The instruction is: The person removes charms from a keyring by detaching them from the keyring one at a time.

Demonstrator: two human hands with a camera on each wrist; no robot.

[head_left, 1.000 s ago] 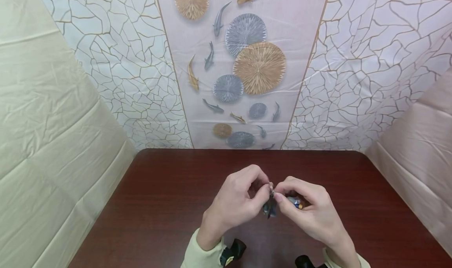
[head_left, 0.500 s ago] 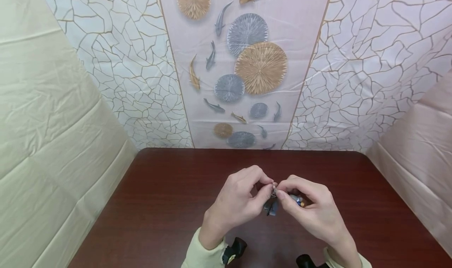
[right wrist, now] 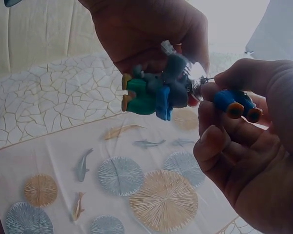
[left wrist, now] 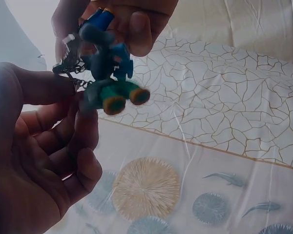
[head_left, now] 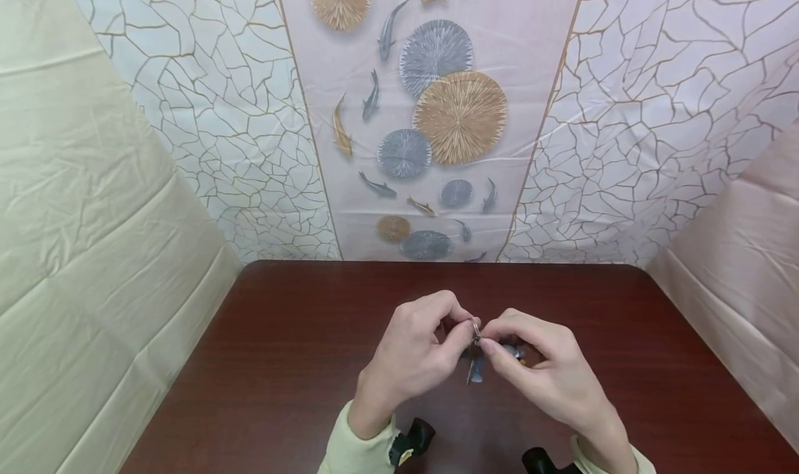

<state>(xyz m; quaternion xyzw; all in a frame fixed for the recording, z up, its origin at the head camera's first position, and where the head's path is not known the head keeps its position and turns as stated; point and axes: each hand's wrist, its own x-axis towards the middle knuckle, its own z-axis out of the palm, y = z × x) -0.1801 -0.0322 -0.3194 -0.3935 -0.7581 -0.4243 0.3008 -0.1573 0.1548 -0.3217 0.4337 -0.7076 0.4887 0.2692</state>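
Above the table, my left hand [head_left: 415, 349] pinches a metal key ring [head_left: 476, 332] between thumb and forefinger. Facing it, my right hand [head_left: 555, 366] pinches a keychain's thin metal end right at the ring. A small figurine with green legs [right wrist: 144, 100] and a grey-and-blue upper part dangles from a short chain [left wrist: 82, 83] at the left hand. The right hand's keychain has a figurine with blue legs [right wrist: 229, 103], partly covered by the fingers. Shiny metal pieces, perhaps keys [right wrist: 198, 78], hang between the hands. Exactly how the links join is too small to tell.
A dark red-brown table [head_left: 281, 349] lies under both hands. Behind it hangs a patterned cloth [head_left: 458, 116] with fish and round shapes; plain cloth walls [head_left: 112, 252] stand at the sides. A black wrist camera [head_left: 419, 436] sits by the left cuff.
Both hands shift slightly right, then back left, still pinching at the ring. The ring tilts a little and the hanging pieces swing below it.
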